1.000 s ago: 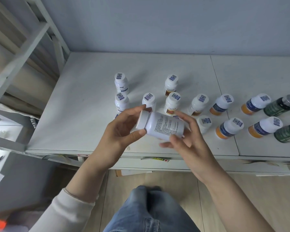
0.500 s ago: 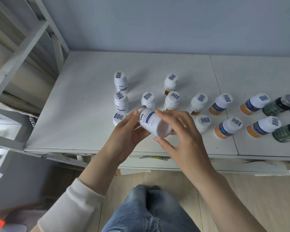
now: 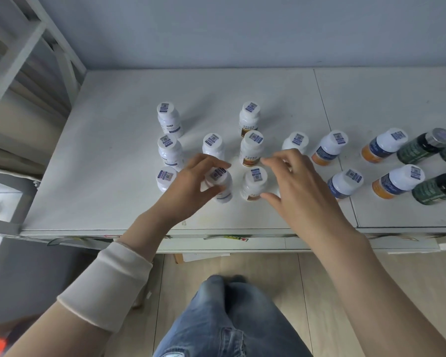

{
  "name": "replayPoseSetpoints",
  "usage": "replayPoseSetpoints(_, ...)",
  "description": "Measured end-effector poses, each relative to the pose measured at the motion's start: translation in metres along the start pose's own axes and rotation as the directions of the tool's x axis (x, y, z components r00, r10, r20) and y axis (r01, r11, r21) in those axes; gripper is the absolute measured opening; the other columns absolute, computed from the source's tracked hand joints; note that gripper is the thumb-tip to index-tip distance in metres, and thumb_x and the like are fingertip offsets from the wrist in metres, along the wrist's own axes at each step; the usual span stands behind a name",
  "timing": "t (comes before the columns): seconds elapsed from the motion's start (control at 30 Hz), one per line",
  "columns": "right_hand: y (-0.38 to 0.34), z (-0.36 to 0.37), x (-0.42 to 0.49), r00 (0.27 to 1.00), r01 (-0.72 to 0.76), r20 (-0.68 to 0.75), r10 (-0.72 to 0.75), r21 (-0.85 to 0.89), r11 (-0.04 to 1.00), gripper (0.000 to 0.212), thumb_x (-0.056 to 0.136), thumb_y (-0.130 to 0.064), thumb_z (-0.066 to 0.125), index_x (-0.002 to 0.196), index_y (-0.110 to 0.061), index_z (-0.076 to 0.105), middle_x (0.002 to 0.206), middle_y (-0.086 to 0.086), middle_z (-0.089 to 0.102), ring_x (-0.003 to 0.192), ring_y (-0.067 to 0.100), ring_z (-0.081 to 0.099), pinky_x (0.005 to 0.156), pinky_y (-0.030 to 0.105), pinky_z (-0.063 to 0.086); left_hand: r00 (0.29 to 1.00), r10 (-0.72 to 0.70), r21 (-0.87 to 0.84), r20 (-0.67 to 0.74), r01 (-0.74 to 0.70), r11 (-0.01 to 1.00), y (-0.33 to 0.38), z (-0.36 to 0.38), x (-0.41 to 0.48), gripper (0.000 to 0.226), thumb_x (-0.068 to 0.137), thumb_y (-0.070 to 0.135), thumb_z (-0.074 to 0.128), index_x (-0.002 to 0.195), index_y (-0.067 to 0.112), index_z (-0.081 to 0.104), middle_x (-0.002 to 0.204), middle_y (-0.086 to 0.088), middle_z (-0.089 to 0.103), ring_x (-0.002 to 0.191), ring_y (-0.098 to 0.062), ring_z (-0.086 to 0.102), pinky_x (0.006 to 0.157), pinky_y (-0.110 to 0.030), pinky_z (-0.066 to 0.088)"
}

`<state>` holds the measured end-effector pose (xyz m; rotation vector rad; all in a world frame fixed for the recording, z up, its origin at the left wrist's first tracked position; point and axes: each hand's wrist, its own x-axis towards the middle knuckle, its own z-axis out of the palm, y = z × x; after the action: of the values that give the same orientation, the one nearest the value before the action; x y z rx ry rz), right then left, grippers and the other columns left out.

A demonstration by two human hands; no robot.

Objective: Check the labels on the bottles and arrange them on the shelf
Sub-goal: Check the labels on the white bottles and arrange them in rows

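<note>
Sixteen bottles are counted on the table [image 3: 113, 163]: nine white bottles [image 3: 252, 148] with pale labels, four white-capped ones with blue and orange labels [image 3: 382, 148], and three green bottles [image 3: 422, 146], one of which is cut off by the picture's right edge. All are upright and capped, so their contents cannot be seen; a square code sticker is carried on each white cap. One white bottle, the grasped bottle [image 3: 220, 185], stands on the table in the front row and is gripped at its cap by the left hand [image 3: 191, 186], fingers over the top and thumb at the side. At 9 o'clock from it another white bottle is partly hidden by that hand; at 3 o'clock a third stands just beside it. The right hand [image 3: 299, 184] is held open with fingers spread above the table, its thumb near that third bottle; contact cannot be told. The orange-labelled and green bottles are ranged further out at 3 o'clock, across a seam [image 3: 327, 119] in the tabletop. Bare surface is left at 12 o'clock up to the wall, at 9 o'clock up to the left edge, and in a strip at 6 o'clock before the front edge. The shelf [image 3: 23, 47] is seen at 10 o'clock, off the table's left edge.
</note>
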<state>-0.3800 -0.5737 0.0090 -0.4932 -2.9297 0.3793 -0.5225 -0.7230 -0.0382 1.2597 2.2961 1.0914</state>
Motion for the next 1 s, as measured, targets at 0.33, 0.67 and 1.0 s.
replayPoseSetpoints(0.33, 0.003, -0.008, 0.018, 0.982, -0.013, 0.184, 0.033, -0.108, 0.994, 0.052, 0.085, -0.022, 0.064, 0.13, -0.013, 0.04, 0.126, 0.011, 0.04, 0.112, 0.03, 0.043, 0.088, 0.038, 0.042, 0.999, -0.016, 0.211, 0.047, 0.005, 0.978, -0.008, 0.02, 0.005, 0.039, 0.081, 0.005, 0.067, 0.119, 0.009, 0.055, 0.121, -0.011, 0.049, 0.101, -0.024, 0.055, 0.086, -0.013, 0.034)
replayPoseSetpoints(0.67, -0.029, -0.012, 0.026, 0.962, 0.063, 0.273, -0.006, -0.202, 0.977, 0.052, 0.086, -0.036, 0.061, 0.129, -0.016, 0.039, 0.123, 0.008, 0.043, 0.111, 0.028, 0.045, 0.081, 0.033, 0.038, 1.0, -0.018, 0.537, -0.002, 0.016, 0.843, -0.004, -0.032, -0.009, 0.049, 0.083, 0.028, 0.066, 0.129, 0.02, 0.049, 0.128, -0.003, 0.053, 0.116, -0.025, 0.05, 0.074, -0.036, 0.045)
replayPoseSetpoints(1.0, -0.085, 0.013, 0.029, 0.987, -0.096, 0.149, 0.065, 0.215, 0.972, 0.052, 0.085, -0.035, 0.062, 0.131, -0.023, 0.043, 0.125, -0.001, 0.047, 0.11, 0.017, 0.051, 0.084, 0.028, 0.042, 0.967, -0.227, 0.062, -0.117, 0.236, 0.97, -0.045, -0.071, -0.026, 0.025, 0.083, 0.018, 0.066, 0.107, 0.02, 0.06, 0.106, 0.0, 0.058, 0.094, -0.016, 0.056, 0.072, -0.019, 0.043)
